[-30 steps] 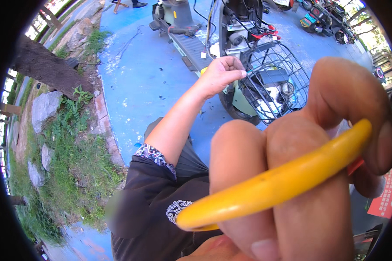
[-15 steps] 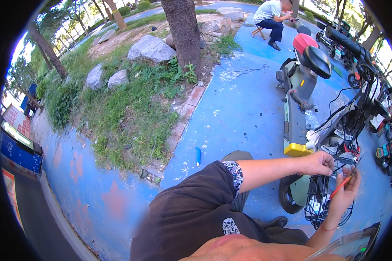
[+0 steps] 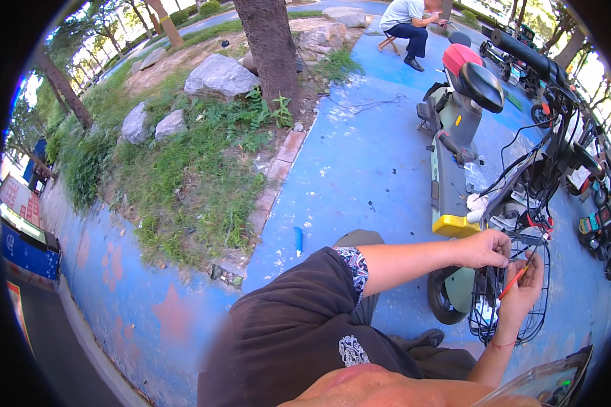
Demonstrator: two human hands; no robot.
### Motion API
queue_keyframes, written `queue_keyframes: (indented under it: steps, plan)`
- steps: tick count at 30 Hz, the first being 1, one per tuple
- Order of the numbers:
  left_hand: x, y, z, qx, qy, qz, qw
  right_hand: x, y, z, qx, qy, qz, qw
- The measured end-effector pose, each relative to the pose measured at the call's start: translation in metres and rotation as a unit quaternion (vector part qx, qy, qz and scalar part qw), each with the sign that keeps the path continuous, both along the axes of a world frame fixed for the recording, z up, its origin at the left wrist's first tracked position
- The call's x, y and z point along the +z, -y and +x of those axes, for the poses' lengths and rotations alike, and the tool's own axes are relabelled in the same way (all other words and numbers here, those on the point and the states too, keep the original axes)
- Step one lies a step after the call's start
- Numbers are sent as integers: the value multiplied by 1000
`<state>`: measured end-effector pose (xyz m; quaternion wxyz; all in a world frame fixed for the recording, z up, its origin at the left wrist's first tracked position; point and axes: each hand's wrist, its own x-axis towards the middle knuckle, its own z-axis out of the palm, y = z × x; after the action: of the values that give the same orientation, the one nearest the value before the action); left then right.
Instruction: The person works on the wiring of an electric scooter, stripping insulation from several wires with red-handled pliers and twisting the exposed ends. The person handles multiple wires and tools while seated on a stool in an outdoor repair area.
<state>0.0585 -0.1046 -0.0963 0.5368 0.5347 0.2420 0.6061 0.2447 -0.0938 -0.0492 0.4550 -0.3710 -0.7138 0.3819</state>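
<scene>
My left hand (image 3: 487,249) is closed in a pinch above the scooter's black wire basket (image 3: 544,308). Whatever its fingertips hold is too small to make out. Just beside it, my right hand (image 3: 526,283) grips a slim orange-handled tool (image 3: 513,283), its thin dark end pointing up past the fingers. The fingertips of both hands almost meet. Behind them, dark cables and loose wires (image 3: 539,220) hang from the opened front of an electric scooter (image 3: 444,183). Pale items lie in the basket.
A blue-handled object (image 3: 298,241) lies on the blue pavement (image 3: 346,176). More scooters (image 3: 594,224) stand at the right. A person (image 3: 414,30) sits on a folding stool at the back. Left are a tree (image 3: 268,54), rocks (image 3: 218,74) and a brick curb (image 3: 278,169).
The whole view has shifted slightly, so the scene sits further left. My hands have come closer together, with the orange-handled tool still in my right hand.
</scene>
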Motion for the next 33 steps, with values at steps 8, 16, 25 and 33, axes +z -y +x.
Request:
queue_keyframes:
  steps: [8, 16, 25, 33]
  plan:
    - [-3, -5, 5, 24, -8, 26, 999, 6, 0, 2, -4, 9, -6, 1000]
    - [-2, -1, 13, -20, 55, 19, 998, 10, 5, 3, -12, 5, 37, 999]
    - [0, -4, 3, -34, -58, 28, 997, 14, -5, 14, 18, 29, 11, 999]
    - [5, 2, 2, 5, -63, 26, 998, 13, -9, 15, 20, 6, 25, 999]
